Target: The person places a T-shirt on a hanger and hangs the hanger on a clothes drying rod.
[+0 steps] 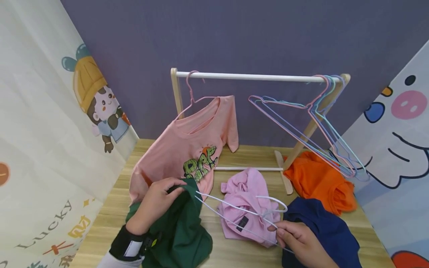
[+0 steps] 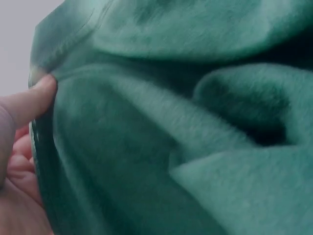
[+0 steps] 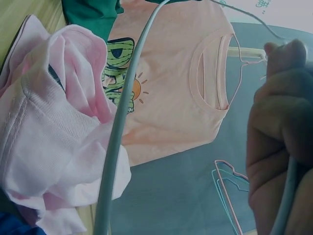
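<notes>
A dark green shirt [image 1: 181,230] hangs from my left hand [image 1: 155,203], whose thumb and fingers pinch its edge. In the left wrist view the thumb presses on the hem of the green cloth [image 2: 122,132]. My right hand [image 1: 301,242] grips a white wire hanger [image 1: 234,207] by one arm near its hook. The hanger's far end reaches the green shirt's edge; whether it lies inside the cloth cannot be told. Below the hanger lies a crumpled pink shirt [image 1: 248,186], and a navy garment [image 1: 321,227] is beside my right hand.
Behind stands a rack with a white rail [image 1: 248,77] and wooden legs. A peach T-shirt [image 1: 187,137] hangs at its left on a pink hanger. Several bare hangers [image 1: 311,108] hang at its right. An orange garment [image 1: 321,178] lies beside the rack's right leg on the wooden table [image 1: 107,219].
</notes>
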The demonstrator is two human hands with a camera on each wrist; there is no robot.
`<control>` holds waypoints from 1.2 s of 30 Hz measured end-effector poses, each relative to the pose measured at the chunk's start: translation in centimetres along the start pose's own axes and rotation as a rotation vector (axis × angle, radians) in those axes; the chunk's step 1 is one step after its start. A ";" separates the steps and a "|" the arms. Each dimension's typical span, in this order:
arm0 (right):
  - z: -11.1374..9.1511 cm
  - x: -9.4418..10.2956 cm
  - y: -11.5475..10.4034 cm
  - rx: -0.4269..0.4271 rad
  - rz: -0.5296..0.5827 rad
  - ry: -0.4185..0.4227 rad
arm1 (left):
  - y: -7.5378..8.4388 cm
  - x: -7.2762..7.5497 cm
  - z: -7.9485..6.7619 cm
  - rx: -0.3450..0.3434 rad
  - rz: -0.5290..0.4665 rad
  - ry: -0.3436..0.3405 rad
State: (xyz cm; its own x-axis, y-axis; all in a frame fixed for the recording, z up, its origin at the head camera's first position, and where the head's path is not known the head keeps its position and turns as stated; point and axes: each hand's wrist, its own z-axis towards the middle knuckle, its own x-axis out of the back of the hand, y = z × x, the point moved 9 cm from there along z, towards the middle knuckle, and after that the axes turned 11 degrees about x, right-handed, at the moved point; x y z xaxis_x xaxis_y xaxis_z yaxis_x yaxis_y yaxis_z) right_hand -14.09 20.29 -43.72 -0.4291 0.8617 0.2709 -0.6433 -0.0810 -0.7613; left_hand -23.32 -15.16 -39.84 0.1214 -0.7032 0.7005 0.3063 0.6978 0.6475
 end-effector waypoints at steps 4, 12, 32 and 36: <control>-0.1 0.3 -0.1 0.040 -0.057 0.025 | 0.7 -0.5 -0.2 -0.068 -0.015 -0.070; 0.4 0.5 0.5 -0.024 -0.182 0.068 | 3.0 -1.4 -0.8 -0.178 -0.039 -0.215; 7.7 0.9 -1.9 0.122 -0.248 0.070 | 13.2 0.0 1.8 -0.462 0.060 -0.088; 9.0 1.2 -2.0 0.101 -0.265 0.080 | 15.3 -0.1 2.4 -0.487 0.100 -0.094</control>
State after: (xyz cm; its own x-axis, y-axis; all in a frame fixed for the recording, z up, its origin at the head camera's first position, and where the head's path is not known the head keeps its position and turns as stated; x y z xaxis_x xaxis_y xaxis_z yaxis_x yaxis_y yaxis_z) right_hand -18.99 17.01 -36.58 -0.1889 0.8960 0.4019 -0.7879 0.1060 -0.6067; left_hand -20.90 -4.05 -29.29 0.0942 -0.6049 0.7907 0.7054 0.6010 0.3758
